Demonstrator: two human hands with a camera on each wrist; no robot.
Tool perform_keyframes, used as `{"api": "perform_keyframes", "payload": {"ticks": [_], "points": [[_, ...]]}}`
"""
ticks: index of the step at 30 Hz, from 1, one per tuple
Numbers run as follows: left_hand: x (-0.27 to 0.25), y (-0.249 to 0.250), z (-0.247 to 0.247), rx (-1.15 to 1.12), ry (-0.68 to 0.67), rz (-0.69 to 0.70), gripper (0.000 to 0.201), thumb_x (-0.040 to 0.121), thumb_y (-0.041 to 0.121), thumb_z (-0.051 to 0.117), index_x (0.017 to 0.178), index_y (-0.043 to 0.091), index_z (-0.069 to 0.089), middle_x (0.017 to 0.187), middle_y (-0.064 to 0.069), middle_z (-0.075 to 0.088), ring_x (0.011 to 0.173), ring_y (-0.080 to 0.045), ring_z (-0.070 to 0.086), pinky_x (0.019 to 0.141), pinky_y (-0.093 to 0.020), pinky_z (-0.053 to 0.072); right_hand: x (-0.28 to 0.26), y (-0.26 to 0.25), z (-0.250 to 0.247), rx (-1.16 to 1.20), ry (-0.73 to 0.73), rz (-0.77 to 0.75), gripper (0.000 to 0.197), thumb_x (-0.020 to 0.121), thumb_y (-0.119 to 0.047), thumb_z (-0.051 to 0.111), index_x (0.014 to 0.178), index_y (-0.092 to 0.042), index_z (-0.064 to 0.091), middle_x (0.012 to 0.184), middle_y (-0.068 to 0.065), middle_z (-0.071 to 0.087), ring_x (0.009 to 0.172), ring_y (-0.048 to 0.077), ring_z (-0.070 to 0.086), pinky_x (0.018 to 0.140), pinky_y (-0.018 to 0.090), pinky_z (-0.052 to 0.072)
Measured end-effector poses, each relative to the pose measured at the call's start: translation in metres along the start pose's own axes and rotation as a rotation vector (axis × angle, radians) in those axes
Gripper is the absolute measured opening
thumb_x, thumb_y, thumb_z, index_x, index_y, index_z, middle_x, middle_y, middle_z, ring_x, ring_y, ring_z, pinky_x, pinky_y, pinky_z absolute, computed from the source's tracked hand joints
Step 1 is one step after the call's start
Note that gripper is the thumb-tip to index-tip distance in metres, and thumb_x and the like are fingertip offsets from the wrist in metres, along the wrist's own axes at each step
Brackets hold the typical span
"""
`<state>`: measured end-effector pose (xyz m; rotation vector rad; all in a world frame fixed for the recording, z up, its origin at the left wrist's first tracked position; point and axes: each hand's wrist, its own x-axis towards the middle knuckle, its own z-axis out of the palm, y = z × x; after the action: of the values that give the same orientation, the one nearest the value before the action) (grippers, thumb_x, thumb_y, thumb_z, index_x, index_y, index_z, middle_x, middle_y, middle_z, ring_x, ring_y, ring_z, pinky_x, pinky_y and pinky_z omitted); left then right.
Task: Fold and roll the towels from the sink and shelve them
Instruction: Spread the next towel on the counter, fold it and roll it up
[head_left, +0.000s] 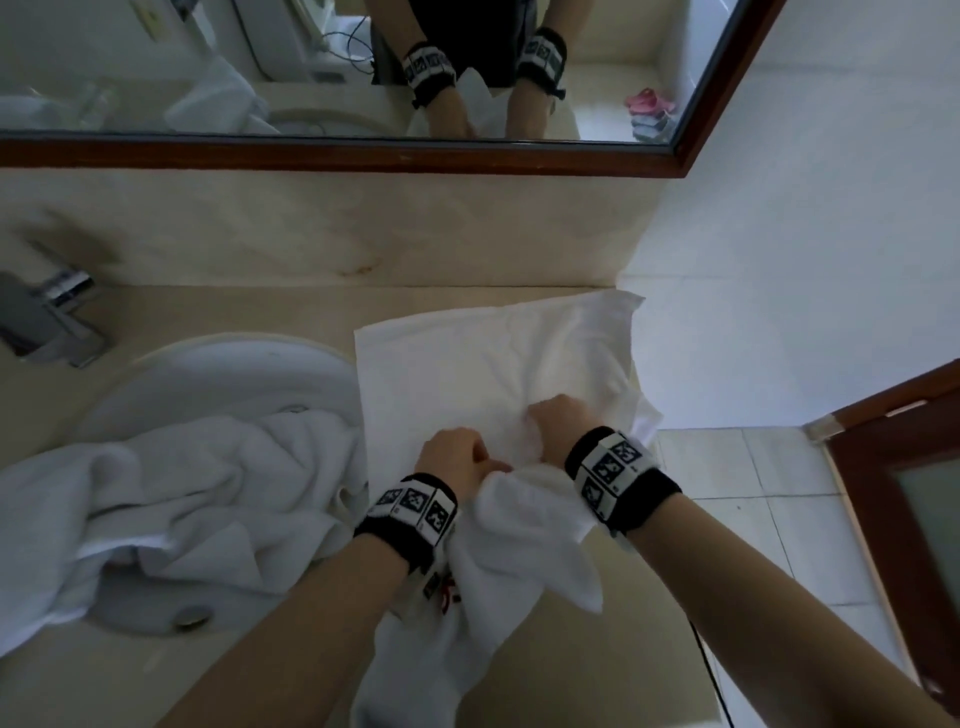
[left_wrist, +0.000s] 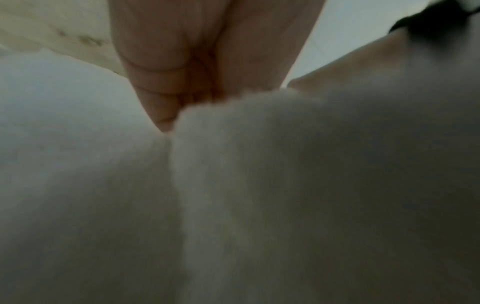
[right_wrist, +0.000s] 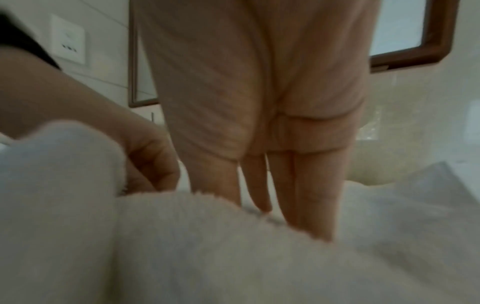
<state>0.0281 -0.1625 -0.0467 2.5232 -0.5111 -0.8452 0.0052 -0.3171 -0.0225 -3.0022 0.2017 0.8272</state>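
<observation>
Both grips were busy on the same towel (head_left: 493, 374). Left hand (head_left: 457, 457) was curled, knuckles up, pinching a bunch of the white terry at the near end. Right hand (head_left: 558, 421) sat just beside it at about 2 o'clock, and from the head view it looked clenched into the fabric too. The right wrist view was a bit different though: its fingers (right_wrist: 309, 195) pointed fairly straight down, tips buried in the pile, so I honestly couldn't tell if that one was grasping or just pressing.

That towel was spread flat on the tabletop (head_left: 234, 312), reaching to the far right corner at roughly 1 o'clock, where it touched the wall. Its near end was bunched up between the two wrists and hung off the front edge toward 6 o'clock.

Second towel (head_left: 171, 499) was a crumpled heap at 9 o'clock, half in the sink (head_left: 218, 369) and spilling over its near rim. It touched the left edge of the flat one.

Faucet (head_left: 47, 317) sat at 10 o'clock behind the basin. Mirror (head_left: 363, 150) with a brown frame ran along 12 o'clock. A brown door (head_left: 909, 467) showed at 3 o'clock.

Left wrist view was mostly blurry white terry with fingers (left_wrist: 166, 88) dug into a fold.
</observation>
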Motion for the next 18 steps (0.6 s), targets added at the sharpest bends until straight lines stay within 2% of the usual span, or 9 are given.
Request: {"api": "perform_keyframes", "payload": {"ticks": [3,5,7,9,11,14,16,18], "points": [[-0.008,0.001,0.001,-0.075,-0.103,-0.009,0.029,0.087,0.033,0.065,0.101,0.008,0.072,0.109,-0.01,0.07,0.101,-0.024,0.064,0.082,-0.024,0.046,-0.004,-0.011,0.008,-0.044,-0.053,-0.011,0.054,0.086,-0.03,0.064,0.132,-0.006,0.046,0.13,0.014,0.054,0.122,0.029,0.052,0.101,0.035,0.043],[-0.016,0.009,0.004,-0.095,-0.254,-0.009,0.029,0.088,0.033,0.064,0.106,0.012,0.072,0.113,-0.007,0.069,0.104,-0.022,0.063,0.087,-0.025,0.047,-0.003,-0.013,0.015,-0.022,-0.065,0.046,0.072,0.08,-0.037,0.07,0.137,-0.007,0.038,0.137,0.015,0.045,0.127,0.031,0.044,0.105,0.036,0.039],[-0.025,0.016,0.01,-0.074,-0.397,0.027,0.03,0.087,0.033,0.064,0.112,0.017,0.069,0.117,-0.005,0.068,0.108,-0.02,0.062,0.096,-0.028,0.046,-0.004,-0.015,0.024,0.028,-0.104,0.088,0.088,0.08,-0.032,0.071,0.147,-0.005,0.02,0.153,0.017,0.02,0.137,0.037,0.027,0.111,0.04,0.032],[-0.035,0.02,0.016,-0.063,-0.455,0.072,0.034,0.087,0.025,0.064,0.12,0.018,0.065,0.121,-0.007,0.066,0.111,-0.02,0.06,0.1,-0.029,0.044,-0.008,-0.014,0.03,0.017,-0.14,0.067,0.098,0.082,-0.026,0.068,0.151,-0.005,0.001,0.159,0.01,-0.004,0.141,0.041,0.013,0.114,0.045,0.027],[-0.043,0.019,0.018,-0.079,-0.43,0.107,0.04,0.087,0.018,0.062,0.127,0.019,0.06,0.122,-0.007,0.065,0.109,-0.019,0.06,0.096,-0.025,0.044,-0.011,-0.007,0.028,-0.002,-0.153,0.033,0.107,0.078,-0.03,0.073,0.151,-0.008,-0.002,0.159,0.005,-0.008,0.142,0.042,0.009,0.114,0.047,0.029],[-0.051,0.013,0.022,-0.027,-0.283,0.162,0.035,0.092,0.016,0.054,0.127,0.018,0.061,0.123,-0.008,0.065,0.112,-0.023,0.06,0.094,-0.022,0.044,-0.012,-0.001,0.03,0.014,-0.137,-0.015,0.109,0.067,-0.035,0.082,0.149,-0.014,0.012,0.157,0.005,0.005,0.14,0.04,0.017,0.111,0.048,0.034],[-0.052,0.006,0.026,-0.16,-0.193,0.147,0.035,0.092,-0.004,0.046,0.119,0.007,0.065,0.116,-0.016,0.067,0.105,-0.025,0.064,0.088,-0.019,0.047,-0.02,-0.007,0.037,-0.021,-0.146,-0.03,0.102,0.066,-0.031,0.083,0.145,-0.013,0.021,0.152,0.011,0.018,0.135,0.04,0.029,0.108,0.048,0.037],[-0.052,-0.003,0.025,-0.213,-0.13,0.142,0.042,0.088,-0.014,0.039,0.117,0.002,0.065,0.112,-0.02,0.068,0.103,-0.027,0.065,0.091,-0.023,0.049,-0.029,-0.012,0.042,-0.109,-0.203,-0.044,0.107,0.065,-0.034,0.083,0.146,-0.016,0.015,0.152,0.013,0.015,0.135,0.042,0.028,0.11,0.048,0.034]]}}
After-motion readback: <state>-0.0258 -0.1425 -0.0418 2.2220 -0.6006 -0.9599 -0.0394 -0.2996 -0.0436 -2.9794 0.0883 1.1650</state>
